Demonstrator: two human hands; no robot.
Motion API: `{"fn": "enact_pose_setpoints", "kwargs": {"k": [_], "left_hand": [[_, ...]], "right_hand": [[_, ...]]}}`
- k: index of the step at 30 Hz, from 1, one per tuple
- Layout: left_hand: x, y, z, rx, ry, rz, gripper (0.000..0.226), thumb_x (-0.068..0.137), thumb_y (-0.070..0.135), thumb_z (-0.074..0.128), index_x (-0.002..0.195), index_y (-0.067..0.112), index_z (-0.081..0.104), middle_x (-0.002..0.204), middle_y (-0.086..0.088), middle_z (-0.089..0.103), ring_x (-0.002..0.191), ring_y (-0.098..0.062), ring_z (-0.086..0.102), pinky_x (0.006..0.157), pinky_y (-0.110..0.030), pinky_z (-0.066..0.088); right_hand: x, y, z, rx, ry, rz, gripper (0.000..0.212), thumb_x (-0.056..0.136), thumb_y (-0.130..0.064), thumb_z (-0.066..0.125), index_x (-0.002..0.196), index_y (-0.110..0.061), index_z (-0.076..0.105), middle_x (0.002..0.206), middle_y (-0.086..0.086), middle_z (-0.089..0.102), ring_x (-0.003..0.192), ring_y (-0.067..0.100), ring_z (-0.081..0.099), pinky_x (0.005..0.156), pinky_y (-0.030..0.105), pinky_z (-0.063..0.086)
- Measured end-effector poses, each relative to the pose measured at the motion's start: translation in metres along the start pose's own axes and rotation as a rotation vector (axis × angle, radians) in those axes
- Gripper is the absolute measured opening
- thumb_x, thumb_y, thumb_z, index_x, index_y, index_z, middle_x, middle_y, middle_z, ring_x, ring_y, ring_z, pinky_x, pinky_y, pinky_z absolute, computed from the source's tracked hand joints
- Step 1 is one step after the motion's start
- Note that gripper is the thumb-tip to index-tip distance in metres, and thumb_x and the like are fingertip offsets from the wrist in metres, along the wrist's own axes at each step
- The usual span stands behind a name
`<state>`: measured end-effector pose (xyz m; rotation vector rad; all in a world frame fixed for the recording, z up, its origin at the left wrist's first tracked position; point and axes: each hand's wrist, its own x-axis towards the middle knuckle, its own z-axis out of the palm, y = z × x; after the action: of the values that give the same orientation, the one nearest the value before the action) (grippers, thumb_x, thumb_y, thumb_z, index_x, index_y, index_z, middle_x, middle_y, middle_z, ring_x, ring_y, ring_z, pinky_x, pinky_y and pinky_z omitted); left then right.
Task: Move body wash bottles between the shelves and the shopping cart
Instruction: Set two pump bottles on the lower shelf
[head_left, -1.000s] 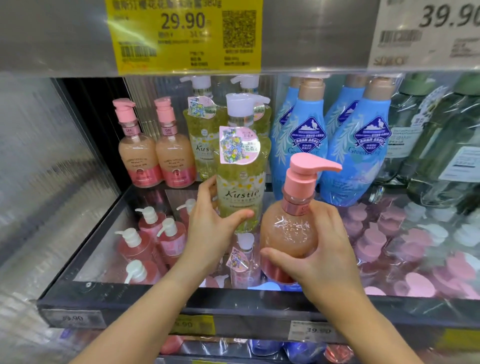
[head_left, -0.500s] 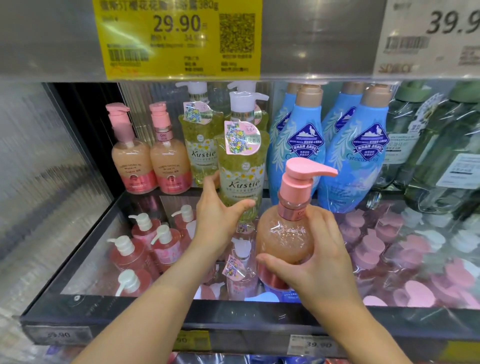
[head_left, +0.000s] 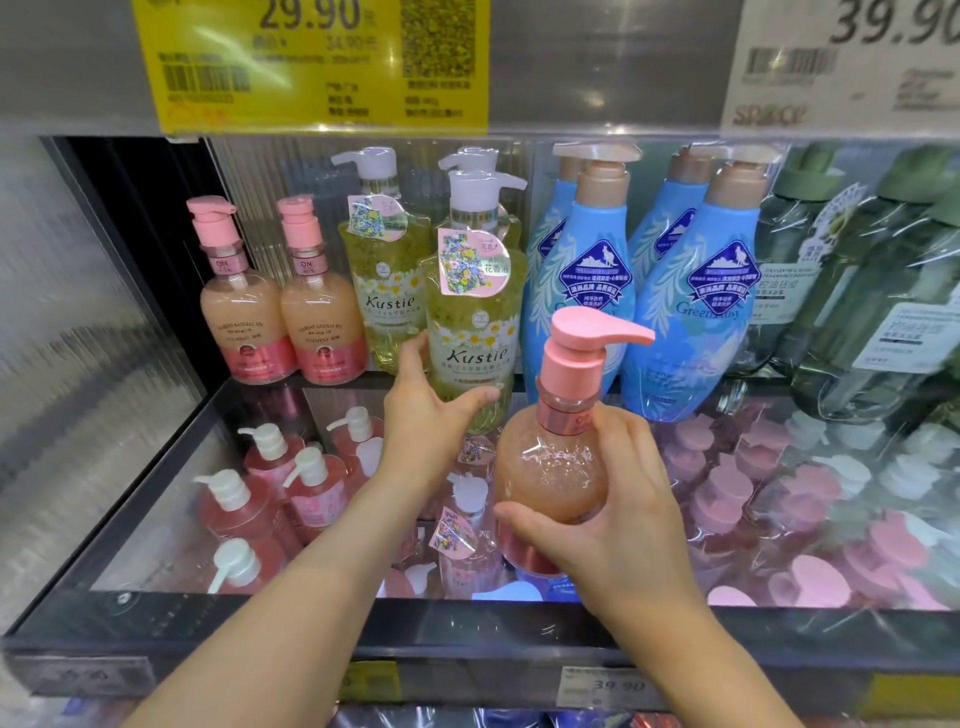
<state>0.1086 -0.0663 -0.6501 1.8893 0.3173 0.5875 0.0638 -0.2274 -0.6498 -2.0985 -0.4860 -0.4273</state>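
Peach-pink pump bottle (head_left: 553, 467) clasped in right hand (head_left: 618, 525), raised above glass shelf (head_left: 156, 525) front. Yellow-green bottle (head_left: 470, 332) clasped low by left hand (head_left: 423, 421), seemingly mid-shelving. Next likely needed: yellow bottle back, pink beside its twins (head_left: 280, 296).

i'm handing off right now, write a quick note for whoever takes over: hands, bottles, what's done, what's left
Left hand: grips the lower part of the front yellow bottle, which stands at the shelf back row.
Right hand: holds the peach bottle with the pink pump upright, in front of the shelf, clear of the rows.
Two matching peach bottles stand at the far left of the back row.
Done: both bottles are in hand.
Left: place or remove them; the cart is out of view.
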Motion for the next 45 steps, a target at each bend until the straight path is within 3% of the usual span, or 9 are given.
{"fn": "enact_pose_setpoints", "kwargs": {"k": [6,11,15,18,23,29,33,37,45], "left_hand": [[0.003,0.001,0.002,-0.028,-0.05,0.002,0.075,0.073,0.013,0.079,0.135,0.013,0.037,0.115,0.007,0.054,0.103,-0.008,0.052,0.077,-0.009,0.036],[-0.006,-0.007,-0.001,-0.02,-0.207,-0.059,0.099,0.075,0.025,0.076,0.15,0.024,0.013,0.141,0.004,0.048,0.13,-0.015,0.045,0.11,-0.04,0.035],[-0.052,0.004,-0.028,0.027,-0.389,-0.055,0.084,0.073,0.014,0.065,0.144,0.032,0.025,0.145,0.006,0.042,0.116,0.007,0.049,0.104,-0.025,0.04],[-0.092,0.027,-0.036,-0.058,-0.58,0.014,0.072,0.062,0.019,0.069,0.124,0.043,0.041,0.127,0.019,0.055,0.115,0.008,0.051,0.098,-0.013,0.04],[-0.105,0.024,-0.049,-0.219,-0.381,-0.146,0.095,0.046,0.019,0.084,0.127,0.037,0.038,0.116,0.016,0.062,0.107,0.0,0.061,0.096,-0.028,0.049],[-0.1,0.005,-0.109,-0.24,-0.209,-0.151,0.07,0.057,0.001,0.081,0.116,0.027,0.052,0.112,0.004,0.065,0.103,-0.005,0.064,0.081,-0.017,0.051],[-0.087,-0.015,-0.137,-0.231,-0.113,-0.154,0.074,0.065,0.007,0.082,0.126,0.033,0.048,0.124,0.003,0.06,0.112,-0.008,0.06,0.09,-0.018,0.05],[-0.071,-0.03,-0.147,-0.185,-0.058,-0.161,0.061,0.072,-0.018,0.066,0.112,0.025,0.049,0.109,0.009,0.059,0.095,0.003,0.062,0.083,-0.013,0.049],[-0.028,-0.052,-0.185,-0.099,-0.072,-0.163,0.065,0.079,-0.026,0.049,0.135,0.007,0.042,0.108,0.0,0.062,0.091,0.004,0.062,0.071,-0.01,0.049]], "right_hand": [[0.0,0.0,0.0,0.005,-0.004,-0.004,0.09,0.048,-0.062,0.059,0.127,-0.022,0.051,0.117,-0.006,0.048,0.111,0.02,0.048,0.089,0.024,0.036],[0.001,0.002,-0.007,0.023,-0.105,0.004,0.096,0.046,-0.063,0.065,0.131,-0.022,0.047,0.12,-0.009,0.044,0.114,0.01,0.044,0.094,0.017,0.032],[0.004,0.01,-0.034,0.305,-0.44,0.236,0.102,0.055,-0.011,0.089,0.134,-0.04,0.031,0.115,-0.02,0.054,0.098,-0.013,0.057,0.086,0.011,0.045],[0.003,0.017,-0.042,0.214,-0.49,0.243,0.064,0.061,0.002,0.082,0.105,-0.036,0.055,0.09,-0.022,0.068,0.078,-0.009,0.062,0.069,0.003,0.044],[-0.01,-0.006,-0.02,0.15,-0.389,0.309,0.056,0.048,-0.012,0.091,0.085,-0.036,0.055,0.079,-0.027,0.064,0.069,-0.014,0.057,0.063,0.01,0.045],[-0.006,-0.037,0.032,0.077,-0.574,0.173,0.048,0.066,-0.016,0.082,0.089,-0.035,0.045,0.097,-0.019,0.061,0.079,-0.004,0.058,0.07,0.009,0.044],[0.0,-0.048,0.069,0.121,-0.525,0.159,0.05,0.064,-0.014,0.084,0.103,-0.018,0.055,0.104,-0.006,0.067,0.098,0.011,0.063,0.088,0.033,0.05],[0.009,-0.06,0.102,0.15,-0.463,0.137,0.047,0.063,-0.016,0.085,0.102,-0.016,0.058,0.105,-0.004,0.067,0.102,0.011,0.062,0.086,0.023,0.047],[0.039,-0.089,0.157,0.087,-0.453,0.131,0.047,0.066,-0.026,0.084,0.099,-0.012,0.055,0.1,0.002,0.066,0.087,0.013,0.059,0.075,0.022,0.046]]}}
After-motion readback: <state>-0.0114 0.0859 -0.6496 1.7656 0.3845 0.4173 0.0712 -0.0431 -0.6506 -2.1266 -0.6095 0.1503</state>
